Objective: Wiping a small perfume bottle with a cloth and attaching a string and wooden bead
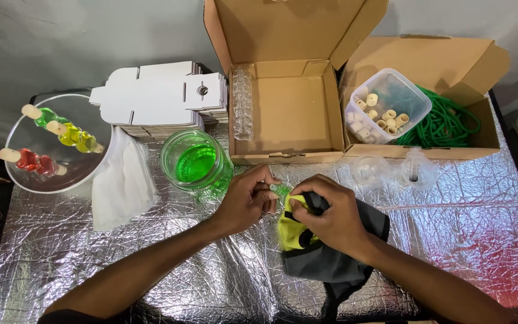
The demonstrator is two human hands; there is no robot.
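At the centre of the frame, the left hand (246,204) pinched a small green bottle (280,190) steady while the right hand (330,217), closed on a yellow-and-grey cloth (319,252), pressed it against the bottle, apparently wiping it. Just left stood one jar of green liquid (196,163). Two cardboard boxes (289,120) lay open above, and the bowl (28,177) at left held three filled bottles on the foil-covered surface (463,240).

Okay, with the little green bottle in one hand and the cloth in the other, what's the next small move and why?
Probably keep rubbing the small green bottle with the yellow and grey cloth. The left hand pinches it right beside the jar of green liquid, and the right hand presses the cloth against it, so it likely needs drying.
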